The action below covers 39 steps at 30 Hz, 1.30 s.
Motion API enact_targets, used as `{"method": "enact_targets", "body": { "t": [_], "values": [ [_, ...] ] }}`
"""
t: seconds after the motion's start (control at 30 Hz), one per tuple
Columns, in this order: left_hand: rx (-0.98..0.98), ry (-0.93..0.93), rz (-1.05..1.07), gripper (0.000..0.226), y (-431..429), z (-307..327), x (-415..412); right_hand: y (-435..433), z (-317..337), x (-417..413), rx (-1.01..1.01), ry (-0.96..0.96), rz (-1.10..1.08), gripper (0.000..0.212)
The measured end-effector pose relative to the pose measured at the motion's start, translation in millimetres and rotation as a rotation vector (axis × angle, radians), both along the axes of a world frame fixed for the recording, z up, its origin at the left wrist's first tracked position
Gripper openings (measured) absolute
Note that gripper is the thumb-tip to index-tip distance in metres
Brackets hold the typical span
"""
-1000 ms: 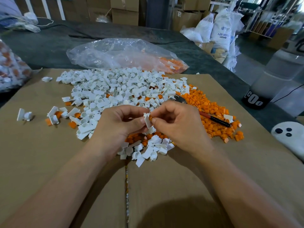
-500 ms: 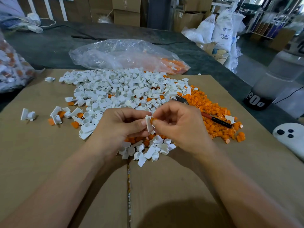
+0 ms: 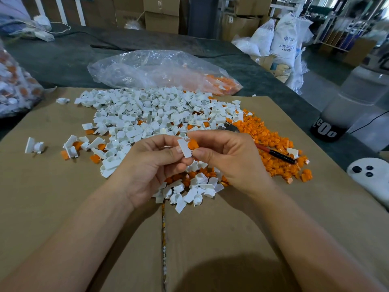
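Note:
My left hand (image 3: 147, 165) pinches a small white plastic piece (image 3: 184, 149) between thumb and fingers, above the cardboard. My right hand (image 3: 229, 159) pinches a small orange cap (image 3: 192, 144) and holds it against that white piece. Both hands meet over a small mixed heap of white and orange parts (image 3: 189, 186). Behind them lies a large pile of white pieces (image 3: 147, 114), and to the right a pile of orange caps (image 3: 271, 142).
Flat cardboard (image 3: 210, 239) covers the table. A red-and-black tool (image 3: 275, 153) lies on the orange pile. A clear plastic bag (image 3: 160, 70) lies behind, another bag (image 3: 14, 87) at far left. A white device (image 3: 370, 178) sits at the right edge.
The white piece has turned so its flat face shows, and the orange cap is now plainly visible against it. Both hands stay in the same place.

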<state>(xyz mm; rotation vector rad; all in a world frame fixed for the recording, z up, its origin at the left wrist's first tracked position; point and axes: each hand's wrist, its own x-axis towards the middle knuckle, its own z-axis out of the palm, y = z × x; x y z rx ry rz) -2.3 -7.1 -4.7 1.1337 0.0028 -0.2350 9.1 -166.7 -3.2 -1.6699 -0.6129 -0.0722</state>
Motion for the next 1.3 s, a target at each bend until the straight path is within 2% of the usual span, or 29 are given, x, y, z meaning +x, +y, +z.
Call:
{"method": "enact_targets", "body": {
  "t": [0.17, 0.3, 0.47, 0.6, 0.93, 1.3],
  "values": [
    [0.064, -0.029, 0.044, 0.013, 0.3, -1.5, 0.5, -0.2, -1.1, 0.2, 0.012, 0.024, -0.004, 0.035],
    [0.102, -0.038, 0.071, 0.022, -0.6, -2.1, 0.8, 1.4, -2.6, 0.2, 0.024, 0.026, -0.015, 0.034],
    [0.125, -0.063, 0.056, 0.004, 0.1, 0.8, 0.4, -0.7, -4.3, 1.6, -0.011, -0.032, -0.088, 0.035],
    [0.248, -0.086, 0.054, 0.026, 0.0, -0.7, -0.7, 0.9, -8.1, 0.3, -0.064, -0.085, -0.091, 0.036],
    [0.236, -0.123, 0.113, 0.024, -1.4, 1.6, -1.2, 3.8, -8.5, 0.0, -0.038, -0.061, -0.042, 0.048],
    [0.301, -0.141, 0.112, 0.022, 0.6, 2.0, -0.6, 2.8, -10.8, 1.5, -0.004, -0.103, -0.021, 0.039]
  ]
}}
